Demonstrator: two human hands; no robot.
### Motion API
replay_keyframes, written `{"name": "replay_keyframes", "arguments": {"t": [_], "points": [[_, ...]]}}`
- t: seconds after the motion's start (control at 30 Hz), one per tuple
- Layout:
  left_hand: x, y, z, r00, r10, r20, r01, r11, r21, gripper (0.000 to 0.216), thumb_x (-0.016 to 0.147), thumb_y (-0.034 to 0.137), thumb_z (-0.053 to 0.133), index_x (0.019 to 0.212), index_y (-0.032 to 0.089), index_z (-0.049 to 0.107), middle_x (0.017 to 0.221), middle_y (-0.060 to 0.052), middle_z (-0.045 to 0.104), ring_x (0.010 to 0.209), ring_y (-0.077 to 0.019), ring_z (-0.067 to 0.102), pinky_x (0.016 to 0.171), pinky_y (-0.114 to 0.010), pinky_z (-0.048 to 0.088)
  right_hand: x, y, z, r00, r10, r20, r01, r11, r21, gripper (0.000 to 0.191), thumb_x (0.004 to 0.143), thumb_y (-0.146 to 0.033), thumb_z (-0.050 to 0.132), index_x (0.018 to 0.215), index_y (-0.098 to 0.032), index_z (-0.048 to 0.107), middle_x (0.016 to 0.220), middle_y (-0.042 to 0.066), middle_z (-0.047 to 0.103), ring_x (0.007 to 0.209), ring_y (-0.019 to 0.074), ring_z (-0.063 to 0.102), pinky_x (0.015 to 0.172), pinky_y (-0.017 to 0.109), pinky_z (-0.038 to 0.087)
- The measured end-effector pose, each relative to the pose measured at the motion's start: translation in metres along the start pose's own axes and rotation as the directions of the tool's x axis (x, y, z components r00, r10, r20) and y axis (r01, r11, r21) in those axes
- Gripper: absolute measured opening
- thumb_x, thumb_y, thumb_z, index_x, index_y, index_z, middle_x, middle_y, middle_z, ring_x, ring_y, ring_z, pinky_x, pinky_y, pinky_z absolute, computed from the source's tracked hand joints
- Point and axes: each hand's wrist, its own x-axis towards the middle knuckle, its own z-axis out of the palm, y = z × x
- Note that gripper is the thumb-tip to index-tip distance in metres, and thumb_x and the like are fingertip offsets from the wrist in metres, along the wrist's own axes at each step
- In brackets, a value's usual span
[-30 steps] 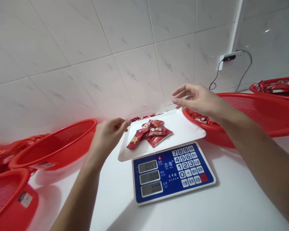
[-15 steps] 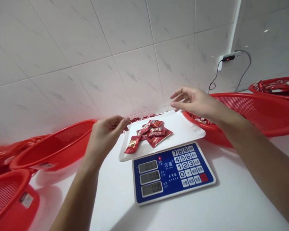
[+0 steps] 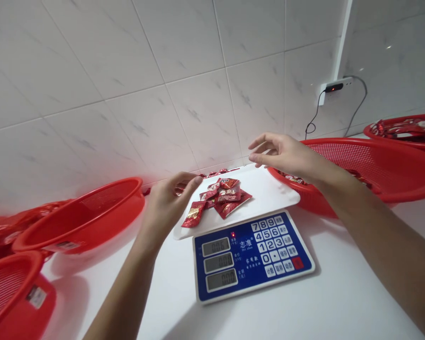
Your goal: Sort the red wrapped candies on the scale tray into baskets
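Note:
Several small red candy packets [image 3: 226, 194] lie in a loose pile on the white tray [image 3: 265, 191] of a digital scale. Over the tray's left edge is my left hand [image 3: 170, 200], its thumb and index finger apart. Red shows through the gap between them, seemingly packets behind. My right hand [image 3: 278, 150] hovers above the tray's far right corner, beside a red basket, with fingers loosely bent, apart and holding nothing. The scale's blue panel [image 3: 253, 259] faces me, with three grey displays at left and a keypad at right.
At right stands a large red basket [image 3: 386, 165] with packets inside, and another filled basket [image 3: 403, 125] lies behind it. Two red baskets [image 3: 92, 215] occupy the left side. More packets [image 3: 219, 173] lie along the tiled wall. A cable hangs from a power strip [image 3: 336, 88].
My left hand has shifted right and its thumb and index finger have parted. My right hand has barely moved. The packets keep their places on the tray.

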Motion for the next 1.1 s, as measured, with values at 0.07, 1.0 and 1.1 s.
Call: {"name": "replay_keyframes", "arguments": {"t": [0.07,1.0,1.1], "points": [[0.005,0.000,0.018,0.996,0.036,0.087,-0.040,0.998,0.047,0.061,0.086,0.063,0.055,0.128,0.019,0.061,0.132,-0.016,0.065,0.120,-0.0325,0.060,0.096,-0.045,0.049,0.001,0.002,-0.002,1.000,0.001,-0.007,-0.001,1.000,0.002,0.031,0.084,-0.036,0.071,0.108,-0.017,0.064,0.099,0.011,0.071,0.086,0.0223,0.067,0.071,0.035,0.051],[0.060,0.013,0.006,0.986,0.071,0.153,-0.032,0.970,-0.241,0.039,0.077,0.047,0.068,0.102,0.017,0.075,0.085,-0.006,0.073,0.072,-0.0176,0.064,0.061,-0.025,0.049,0.006,0.011,-0.041,0.993,0.118,0.022,-0.111,0.974,-0.195,0.035,0.079,-0.038,0.071,0.109,-0.020,0.066,0.102,0.008,0.073,0.083,0.0218,0.070,0.074,0.034,0.052],[0.058,0.022,-0.016,0.992,-0.022,0.122,0.048,0.975,-0.217,0.040,0.073,0.044,0.070,0.103,0.018,0.076,0.090,-0.006,0.075,0.072,-0.0170,0.064,0.059,-0.023,0.047,0.005,0.011,-0.040,0.991,0.133,0.031,-0.124,0.971,-0.207,0.038,0.079,-0.041,0.070,0.110,-0.020,0.066,0.102,0.009,0.073,0.084,0.0227,0.069,0.075,0.035,0.052]]}}
